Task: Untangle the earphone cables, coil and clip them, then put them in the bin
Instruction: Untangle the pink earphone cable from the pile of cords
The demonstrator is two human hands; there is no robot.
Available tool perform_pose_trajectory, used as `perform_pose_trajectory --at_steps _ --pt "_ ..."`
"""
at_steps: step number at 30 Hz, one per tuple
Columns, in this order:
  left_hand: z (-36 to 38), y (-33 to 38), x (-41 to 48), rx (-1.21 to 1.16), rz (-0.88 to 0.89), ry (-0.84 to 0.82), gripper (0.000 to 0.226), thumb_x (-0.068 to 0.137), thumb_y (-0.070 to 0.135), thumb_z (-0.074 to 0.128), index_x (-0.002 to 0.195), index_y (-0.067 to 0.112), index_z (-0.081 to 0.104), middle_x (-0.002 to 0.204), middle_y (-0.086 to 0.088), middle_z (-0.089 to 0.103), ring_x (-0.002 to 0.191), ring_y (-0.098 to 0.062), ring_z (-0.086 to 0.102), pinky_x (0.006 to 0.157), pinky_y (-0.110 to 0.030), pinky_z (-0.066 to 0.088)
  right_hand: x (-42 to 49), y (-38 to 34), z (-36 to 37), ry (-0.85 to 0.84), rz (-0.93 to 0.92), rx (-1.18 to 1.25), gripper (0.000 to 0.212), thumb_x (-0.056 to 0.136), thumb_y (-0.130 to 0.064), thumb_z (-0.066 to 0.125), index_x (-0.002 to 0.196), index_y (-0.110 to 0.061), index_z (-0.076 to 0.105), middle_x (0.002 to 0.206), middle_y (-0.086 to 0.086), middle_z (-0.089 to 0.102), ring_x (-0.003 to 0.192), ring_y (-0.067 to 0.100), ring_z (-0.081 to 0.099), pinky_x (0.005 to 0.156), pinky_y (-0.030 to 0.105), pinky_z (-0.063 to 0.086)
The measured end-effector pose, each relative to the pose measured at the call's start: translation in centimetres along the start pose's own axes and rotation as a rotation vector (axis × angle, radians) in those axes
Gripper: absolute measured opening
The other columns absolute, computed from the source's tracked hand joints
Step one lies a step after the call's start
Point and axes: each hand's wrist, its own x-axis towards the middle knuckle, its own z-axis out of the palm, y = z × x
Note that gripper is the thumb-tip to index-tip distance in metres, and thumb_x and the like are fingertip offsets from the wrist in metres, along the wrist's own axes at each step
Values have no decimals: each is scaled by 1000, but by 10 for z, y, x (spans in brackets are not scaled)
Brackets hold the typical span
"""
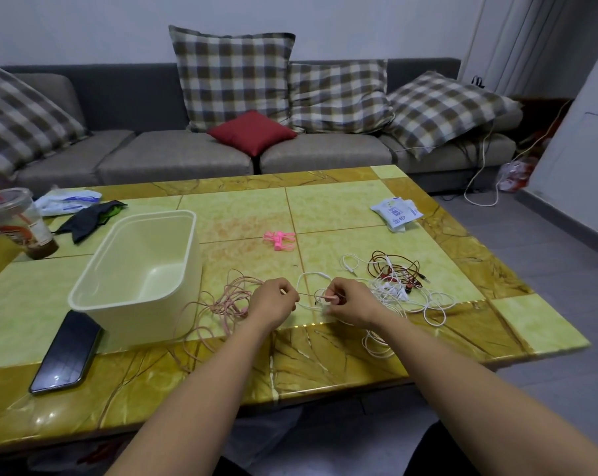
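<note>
Two hands work at the near middle of the table (242, 207), seen from the head camera. The left hand (273, 305) has its fingers curled and pinches the pink cable (218, 300), whose loose loops spread to its left and trail over the table's near edge. The right hand (350, 304) pinches a pink end piece of that same cable between thumb and fingertips. A short stretch of cable runs straight between the two hands.

Just right of the right hand lies a tangle of white cables (392, 288). A dark red cable (390, 266) is heaped at its far side and touches it. The bin (136, 324), cream and open-topped, stands upright to the left of the pink loops, with nothing visible inside. Pink clips (279, 239) lie farther back, near the table's middle. A dark phone (65, 352) rests against the bin's near left corner. A plastic cup (22, 221) stands at the far left, and a white packet (397, 211) lies at the far right. Behind the table is a grey sofa (173, 152) with a red cushion (252, 132).
</note>
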Motion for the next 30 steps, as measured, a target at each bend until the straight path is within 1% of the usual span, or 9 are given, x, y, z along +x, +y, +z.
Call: perform_pose_trajectory --at_steps 5,9,11,14,17,20,25,28,30 --pt "-4 1 2 -51 -36 77 15 93 19 53 89 15 67 80 -2 69 64 -16 57 47 -22 37 -2 0 -3 -39 13 80 20 83 -4 69 94 -17 58 73 -5 51 62 8 44 54 14 36" --pt "-16 -5 3 61 -31 237 17 95 22 49 93 14 65 87 3 65 80 -23 60 64 -30 44 8 14 -12 267 163 -28 22 86 2 60 98 -16 62 77 0 58 64 15 51 60 30 40" --pt "-19 -11 4 68 -23 196 17 95 24 51 93 15 65 91 4 65 86 -24 61 74 -33 48 11 20 -25 462 247 -86 28 87 1 57 110 -13 64 96 7 64 76 20 56 64 32 41" --pt "-18 -16 2 63 33 42 21 96 28 53 96 15 69 90 4 69 81 -18 63 75 -32 51 13 19 -34 431 281 -112 49 88 -13 67 134 -10 50 136 15 44 108 30 56 88 36 44" --pt "-17 -18 -3 201 137 64 24 93 32 54 96 19 73 90 5 71 84 -16 64 73 -28 50 16 5 -27 471 225 -320 54 87 -21 65 137 -16 47 146 14 33 131 31 35 105 42 29" --pt "-25 -19 -11 262 230 233 23 91 28 52 86 20 74 81 9 70 77 -11 62 68 -28 50 19 -14 -13 493 56 -388 43 86 -21 60 129 -21 53 143 8 35 132 27 29 105 41 20" --pt "-46 -42 -16 244 182 447 18 91 21 49 92 23 68 87 5 67 78 -18 65 70 -38 53 18 -37 20 122 -249 -168 35 93 -18 56 128 -21 55 129 0 49 95 15 56 89 33 46" --pt "-49 -55 -20 295 151 460 17 90 17 52 97 20 67 94 -1 64 87 -21 60 75 -38 50 20 -37 43 -224 -200 -227 44 92 -30 64 134 -20 52 131 3 48 97 15 55 92 32 46" --pt "-48 -61 -23 307 129 442 20 89 15 56 104 18 67 101 -5 61 95 -25 57 82 -38 47 20 -35 56 -307 -180 -309 36 89 -35 68 121 -19 62 122 3 51 101 14 52 92 29 44"
